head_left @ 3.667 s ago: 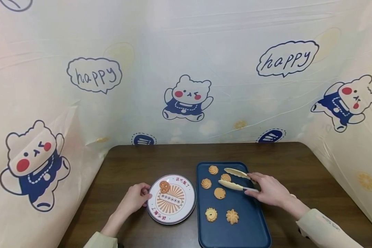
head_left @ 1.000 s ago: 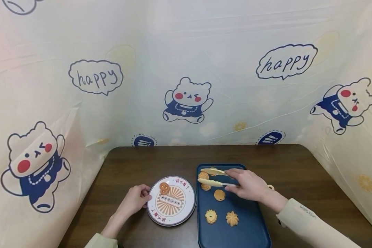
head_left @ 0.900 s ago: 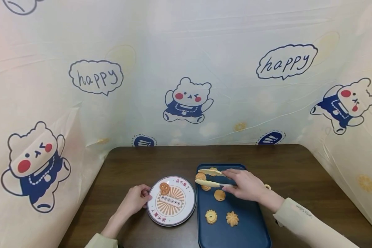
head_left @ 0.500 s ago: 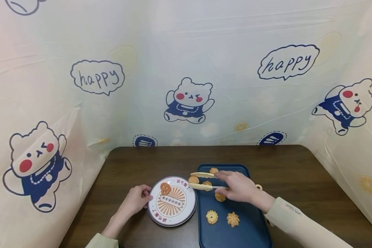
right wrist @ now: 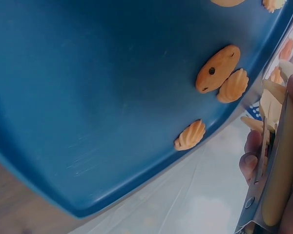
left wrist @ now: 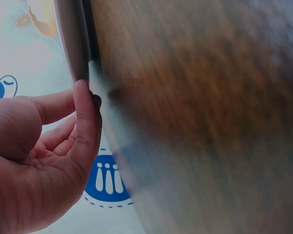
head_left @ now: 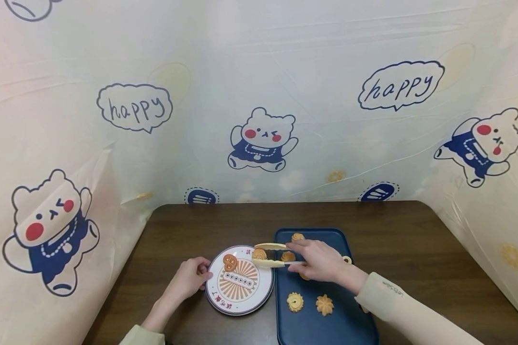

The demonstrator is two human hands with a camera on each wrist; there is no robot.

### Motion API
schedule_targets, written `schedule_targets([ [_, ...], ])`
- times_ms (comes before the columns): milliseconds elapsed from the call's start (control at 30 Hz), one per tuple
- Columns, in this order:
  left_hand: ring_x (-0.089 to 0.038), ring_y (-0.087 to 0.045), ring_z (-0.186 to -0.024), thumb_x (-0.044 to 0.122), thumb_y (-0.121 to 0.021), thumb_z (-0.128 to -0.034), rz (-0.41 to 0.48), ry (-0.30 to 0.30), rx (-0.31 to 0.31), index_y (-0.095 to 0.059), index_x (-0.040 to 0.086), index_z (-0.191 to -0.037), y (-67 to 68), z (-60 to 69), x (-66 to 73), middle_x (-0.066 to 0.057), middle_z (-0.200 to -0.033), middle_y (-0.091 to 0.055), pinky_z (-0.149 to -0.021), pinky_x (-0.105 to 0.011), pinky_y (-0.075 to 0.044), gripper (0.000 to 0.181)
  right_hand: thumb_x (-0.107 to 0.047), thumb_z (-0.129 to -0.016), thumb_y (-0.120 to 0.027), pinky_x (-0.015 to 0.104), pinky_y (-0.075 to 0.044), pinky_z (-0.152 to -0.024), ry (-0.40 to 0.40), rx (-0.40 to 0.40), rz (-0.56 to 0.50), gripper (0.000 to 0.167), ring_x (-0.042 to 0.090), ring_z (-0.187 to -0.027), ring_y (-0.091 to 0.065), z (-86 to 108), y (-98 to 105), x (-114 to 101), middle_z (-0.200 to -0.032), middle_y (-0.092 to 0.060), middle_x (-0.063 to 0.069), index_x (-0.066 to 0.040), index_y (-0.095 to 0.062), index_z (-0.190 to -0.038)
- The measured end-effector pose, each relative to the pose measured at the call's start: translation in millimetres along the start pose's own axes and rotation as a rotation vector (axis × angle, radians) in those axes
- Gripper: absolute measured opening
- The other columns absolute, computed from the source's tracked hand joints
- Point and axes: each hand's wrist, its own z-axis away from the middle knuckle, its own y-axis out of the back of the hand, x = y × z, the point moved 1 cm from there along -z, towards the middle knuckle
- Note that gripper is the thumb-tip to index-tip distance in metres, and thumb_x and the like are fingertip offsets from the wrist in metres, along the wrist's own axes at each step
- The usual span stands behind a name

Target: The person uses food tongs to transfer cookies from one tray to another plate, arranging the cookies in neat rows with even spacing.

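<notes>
My left hand [head_left: 189, 277] pinches the left rim of a white plate [head_left: 241, 302] with red lettering; the left wrist view shows thumb and fingers at the rim [left wrist: 71, 48]. A pretzel [head_left: 230, 262] lies on the plate. My right hand [head_left: 321, 261] grips cream-tipped metal tongs [head_left: 271, 263], which hold a swirl cookie [head_left: 259, 254] above the plate's upper right edge. In the right wrist view the tongs [right wrist: 278, 180] show along the right side. The hand partly covers a chip cookie [head_left: 304, 276] on the blue baking tray [head_left: 323, 330].
Still on the tray are two swirl cookies [head_left: 298, 236], a round jagged-edged cookie [head_left: 295, 302] and a flower-shaped cookie [head_left: 324, 304]. Another rim shows under the plate. Around plate and tray runs the brown table [head_left: 190, 225], with a printed curtain [head_left: 190, 153] behind it.
The tongs took hold of a swirl cookie on the tray. My right hand has carried it left, from the tray to over the plate's right edge. My left hand stays at the plate.
</notes>
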Motion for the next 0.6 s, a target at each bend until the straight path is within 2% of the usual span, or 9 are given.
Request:
schedule_targets([
  [133,-0.014,-0.057,-0.061,0.0,-0.073,-0.0884,-0.004,-0.004,-0.001,-0.064,-0.006,-0.11,-0.1,0.6,0.3,-0.005,-0.077,-0.054,-0.053,-0.028,-0.053,0.024,-0.045,-0.092,-0.07,0.041,-0.057,-0.086,0.003,-0.008,0.012,0.057,0.021,-0.105,-0.067,-5.2,-3.5,-3.7,-0.133,-0.062,0.009,-0.01,-0.061,-0.136],
  [367,-0.015,-0.057,-0.06,0.001,-0.072,-0.0893,-0.012,-0.006,-0.005,-0.064,-0.006,-0.111,1.4,2.6,3.3,-0.005,-0.077,-0.053,-0.053,-0.029,-0.053,0.024,-0.046,-0.092,-0.07,0.038,-0.057,-0.082,-0.002,-0.032,0.016,0.056,0.012,-0.09,-0.066,-13.4,-10.4,-9.7,-0.133,-0.062,0.008,-0.012,-0.062,-0.135],
  [600,-0.014,-0.056,-0.061,0.001,-0.072,-0.0893,-0.01,-0.004,-0.009,-0.063,-0.008,-0.113,2.1,2.9,4.8,-0.005,-0.078,-0.054,-0.053,-0.029,-0.053,0.027,-0.046,-0.092,-0.069,0.038,-0.057,-0.084,-0.006,-0.051,0.011,0.057,0.015,-0.098,-0.067,-18.6,-13.3,-13.7,-0.134,-0.062,0.007,-0.012,-0.061,-0.136],
])
